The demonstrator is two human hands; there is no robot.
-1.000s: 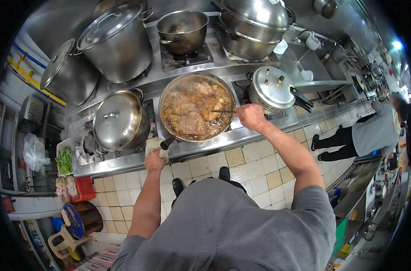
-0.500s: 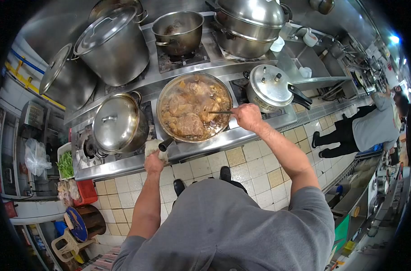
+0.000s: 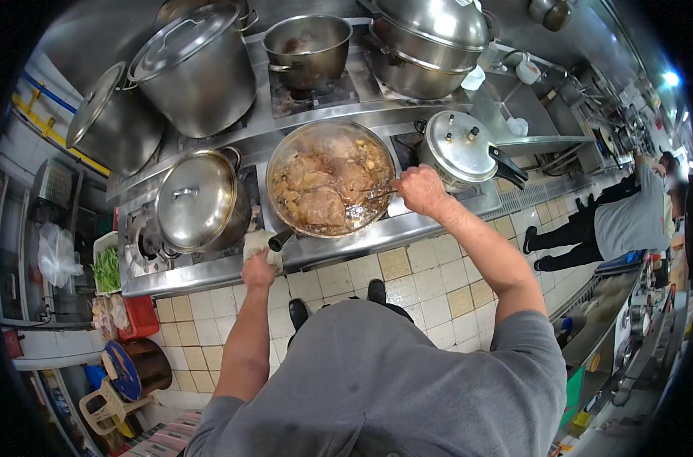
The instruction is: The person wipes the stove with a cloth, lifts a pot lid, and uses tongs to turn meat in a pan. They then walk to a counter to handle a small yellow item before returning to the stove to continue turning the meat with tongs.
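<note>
A wide pan (image 3: 271,180) of brown liquid with large pieces of meat (image 3: 321,206) stands on the stove in front of me. My right hand (image 3: 422,190) is closed on a thin dark utensil (image 3: 378,190), whose far end reaches into the food beside the meat; whether it is one stick or a pair I cannot tell. My left hand (image 3: 258,270) is closed on a pale cloth (image 3: 260,245) at the stove's front edge, next to the pan's dark handle (image 3: 279,241).
A lidded pot (image 3: 195,199) stands left of the pan, a pressure cooker (image 3: 459,145) right of it. Tall pots (image 3: 198,76), an open pot (image 3: 307,57) and a steamer (image 3: 425,57) line the back. A person (image 3: 634,217) stands at the far right.
The meat in the pan has shifted, with a piece now lying further right of centre. My right hand has moved slightly, and the utensil tilts lower into the liquid. The left hand stays at the cloth.
</note>
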